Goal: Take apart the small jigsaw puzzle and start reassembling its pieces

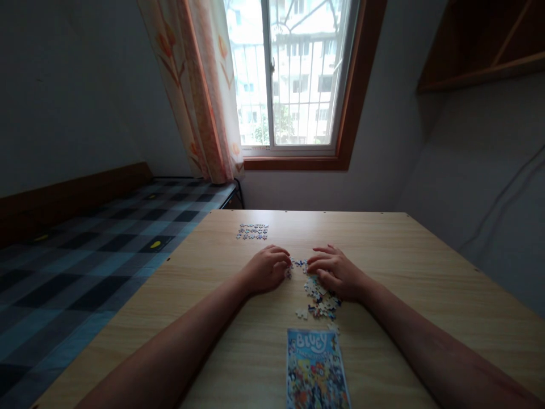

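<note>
My left hand [269, 269] rests on the wooden table with its fingers curled, the thumb and fingertips closed on a small jigsaw puzzle piece at the left end of a short row. Joined puzzle pieces [300, 263] lie between my two hands. On the other side, my right hand [338, 274] has its fingers apart, their tips touching the row's right end and the pile's upper edge. The loose pile of jigsaw pieces [323, 304] spreads below the right palm, which partly covers it. One pale piece [302, 313] lies left of the pile.
A picture card marked "BLUEY" [317, 369] lies at the table's near side. Farther back on the left, several puzzle pieces [253, 232] sit in rows on the wooden table [404, 341]. A checked bed [128, 244] adjoins at left; the window [298, 85] is ahead.
</note>
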`<state>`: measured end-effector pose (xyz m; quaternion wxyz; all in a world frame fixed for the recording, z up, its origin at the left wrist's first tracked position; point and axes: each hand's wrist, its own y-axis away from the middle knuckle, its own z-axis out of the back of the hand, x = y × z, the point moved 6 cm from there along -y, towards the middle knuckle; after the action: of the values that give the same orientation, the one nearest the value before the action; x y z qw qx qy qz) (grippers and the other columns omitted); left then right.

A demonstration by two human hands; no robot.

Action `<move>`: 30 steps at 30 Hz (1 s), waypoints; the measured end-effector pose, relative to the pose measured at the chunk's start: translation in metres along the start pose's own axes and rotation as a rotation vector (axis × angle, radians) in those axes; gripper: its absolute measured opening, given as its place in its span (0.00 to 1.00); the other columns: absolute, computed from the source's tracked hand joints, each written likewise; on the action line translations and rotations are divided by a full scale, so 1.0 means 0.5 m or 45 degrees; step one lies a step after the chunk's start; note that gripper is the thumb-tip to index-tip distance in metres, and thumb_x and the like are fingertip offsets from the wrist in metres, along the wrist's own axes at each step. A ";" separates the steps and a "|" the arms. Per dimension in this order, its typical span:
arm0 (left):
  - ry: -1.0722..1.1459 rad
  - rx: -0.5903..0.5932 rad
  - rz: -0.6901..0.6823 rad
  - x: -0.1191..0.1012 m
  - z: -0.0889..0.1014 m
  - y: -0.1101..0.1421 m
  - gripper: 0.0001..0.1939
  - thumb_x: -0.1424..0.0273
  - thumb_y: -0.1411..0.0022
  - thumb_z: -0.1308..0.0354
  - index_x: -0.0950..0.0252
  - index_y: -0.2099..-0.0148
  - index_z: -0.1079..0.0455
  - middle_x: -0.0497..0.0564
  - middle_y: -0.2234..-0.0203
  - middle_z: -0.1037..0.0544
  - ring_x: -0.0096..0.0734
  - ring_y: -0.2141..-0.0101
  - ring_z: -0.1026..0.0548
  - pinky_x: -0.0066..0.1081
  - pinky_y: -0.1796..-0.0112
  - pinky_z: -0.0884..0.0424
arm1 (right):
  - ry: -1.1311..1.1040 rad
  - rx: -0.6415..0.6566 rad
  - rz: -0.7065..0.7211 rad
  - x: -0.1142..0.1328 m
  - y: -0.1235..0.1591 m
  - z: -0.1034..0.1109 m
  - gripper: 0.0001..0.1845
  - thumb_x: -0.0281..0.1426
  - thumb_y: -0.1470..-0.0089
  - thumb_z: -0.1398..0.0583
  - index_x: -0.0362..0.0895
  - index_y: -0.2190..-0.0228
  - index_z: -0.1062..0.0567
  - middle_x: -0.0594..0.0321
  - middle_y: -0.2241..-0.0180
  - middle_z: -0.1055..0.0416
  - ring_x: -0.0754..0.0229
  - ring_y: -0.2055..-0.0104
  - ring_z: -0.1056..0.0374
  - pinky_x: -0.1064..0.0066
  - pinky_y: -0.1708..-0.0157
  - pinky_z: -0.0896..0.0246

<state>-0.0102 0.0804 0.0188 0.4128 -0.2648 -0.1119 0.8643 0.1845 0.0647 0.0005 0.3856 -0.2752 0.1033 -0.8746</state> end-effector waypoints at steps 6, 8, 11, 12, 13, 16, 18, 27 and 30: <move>0.045 0.040 0.008 0.000 -0.003 0.001 0.19 0.84 0.50 0.47 0.57 0.68 0.20 0.47 0.56 0.21 0.34 0.54 0.28 0.38 0.48 0.32 | 0.032 -0.059 -0.064 -0.016 0.003 -0.002 0.18 0.34 0.38 0.46 0.53 0.49 0.24 0.58 0.45 0.28 0.43 0.37 0.42 0.38 0.38 0.59; 0.046 0.069 0.006 0.000 -0.006 0.001 0.20 0.83 0.48 0.47 0.55 0.65 0.19 0.47 0.54 0.21 0.34 0.52 0.28 0.39 0.47 0.33 | 0.062 -0.196 -0.105 -0.028 0.005 0.010 0.19 0.35 0.36 0.48 0.51 0.49 0.24 0.56 0.44 0.28 0.45 0.37 0.42 0.40 0.38 0.58; 0.003 0.113 0.010 0.000 -0.010 0.003 0.21 0.82 0.46 0.45 0.52 0.59 0.20 0.47 0.50 0.23 0.37 0.51 0.28 0.43 0.46 0.33 | 0.090 -0.368 -0.196 -0.052 0.010 0.025 0.20 0.35 0.35 0.51 0.48 0.59 0.19 0.55 0.48 0.26 0.46 0.38 0.42 0.43 0.39 0.52; -0.014 0.123 0.007 0.000 -0.011 0.003 0.21 0.81 0.45 0.45 0.52 0.57 0.20 0.47 0.49 0.23 0.38 0.50 0.29 0.44 0.46 0.33 | 0.088 -0.397 -0.230 -0.061 0.012 0.027 0.22 0.35 0.35 0.52 0.47 0.62 0.18 0.54 0.49 0.26 0.46 0.38 0.41 0.43 0.40 0.50; -0.028 0.128 0.004 0.000 -0.011 0.004 0.21 0.79 0.44 0.44 0.52 0.55 0.21 0.48 0.48 0.24 0.39 0.49 0.29 0.45 0.46 0.33 | 0.083 -0.412 -0.257 -0.069 0.013 0.027 0.23 0.35 0.35 0.53 0.47 0.64 0.18 0.53 0.49 0.26 0.45 0.38 0.41 0.44 0.41 0.49; -0.046 0.095 0.013 0.003 -0.009 0.004 0.18 0.76 0.40 0.45 0.53 0.51 0.23 0.51 0.47 0.25 0.39 0.48 0.30 0.45 0.45 0.33 | 0.057 -0.406 -0.266 -0.079 0.013 0.021 0.25 0.38 0.34 0.53 0.48 0.65 0.18 0.54 0.49 0.26 0.46 0.38 0.41 0.45 0.41 0.48; -0.049 0.075 0.016 0.005 -0.008 0.003 0.18 0.75 0.39 0.45 0.55 0.50 0.24 0.52 0.48 0.25 0.38 0.48 0.29 0.44 0.45 0.33 | 0.054 -0.371 -0.241 -0.080 0.012 0.014 0.26 0.40 0.33 0.54 0.50 0.65 0.17 0.56 0.48 0.26 0.46 0.37 0.43 0.44 0.40 0.49; -0.069 0.130 -0.013 0.000 -0.011 0.003 0.20 0.75 0.40 0.46 0.58 0.48 0.25 0.53 0.48 0.24 0.38 0.50 0.28 0.42 0.46 0.32 | -0.038 -0.484 -0.338 -0.098 0.018 0.021 0.30 0.44 0.33 0.57 0.50 0.66 0.17 0.56 0.47 0.27 0.48 0.38 0.42 0.47 0.39 0.50; -0.106 0.109 -0.020 -0.006 -0.005 0.007 0.18 0.73 0.39 0.45 0.56 0.48 0.24 0.54 0.45 0.27 0.40 0.48 0.29 0.45 0.46 0.32 | -0.194 -0.551 -0.386 -0.109 0.021 0.028 0.34 0.44 0.33 0.58 0.48 0.77 0.19 0.57 0.51 0.25 0.49 0.39 0.41 0.51 0.39 0.49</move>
<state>-0.0096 0.0756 0.0163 0.4255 -0.2099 -0.0937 0.8753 0.2289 0.0978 -0.0136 0.1894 -0.4285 0.2160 -0.8567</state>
